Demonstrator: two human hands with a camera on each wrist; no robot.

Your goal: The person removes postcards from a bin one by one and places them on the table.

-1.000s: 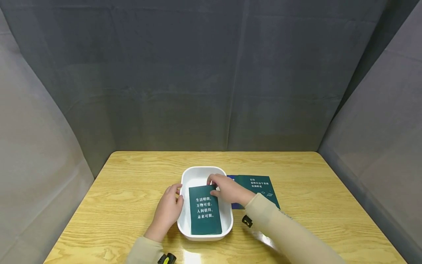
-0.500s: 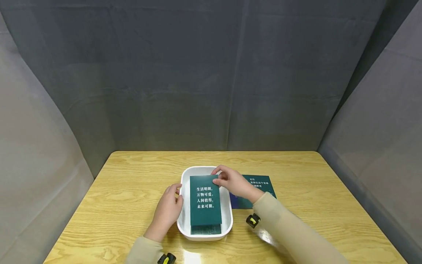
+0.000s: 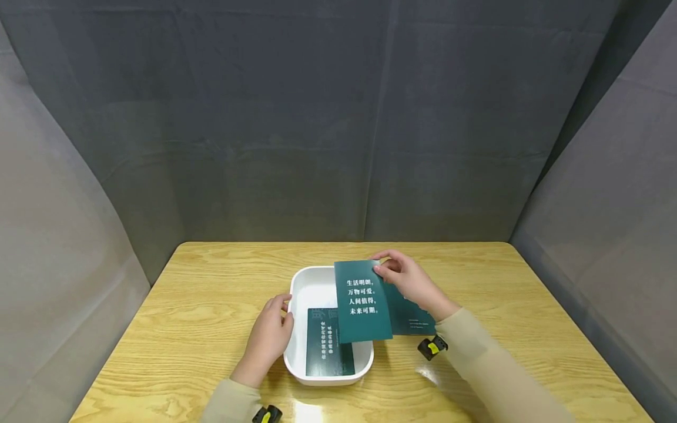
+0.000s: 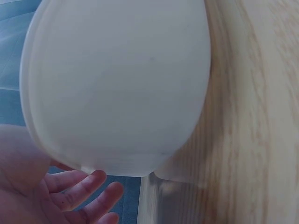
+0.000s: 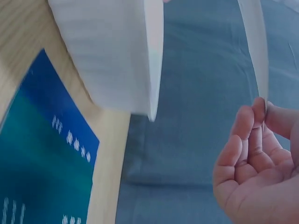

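A white tub (image 3: 317,271) stands on the wooden table (image 3: 211,305). One dark green card (image 3: 329,351) with pale print lies flat inside it. My right hand (image 3: 382,267) pinches a second green card (image 3: 362,302) with white characters by its top right corner, holding it tilted above the tub's right rim. In the right wrist view this card (image 5: 254,46) shows edge-on between my fingertips (image 5: 250,135). My left hand (image 3: 284,310) rests against the tub's left wall, fingers relaxed; the left wrist view shows those fingers (image 4: 84,191) beside the tub's wall (image 4: 117,84).
More green and blue cards (image 3: 415,320) lie on the table right of the tub, partly hidden by the lifted card and my right wrist; one such card (image 5: 37,177) shows in the right wrist view. Grey cloth walls (image 3: 338,117) close in the table on three sides.
My right hand has lifted the top green card out of the tub and carried it up and to the right, uncovering another card below. The left hand has stayed put.
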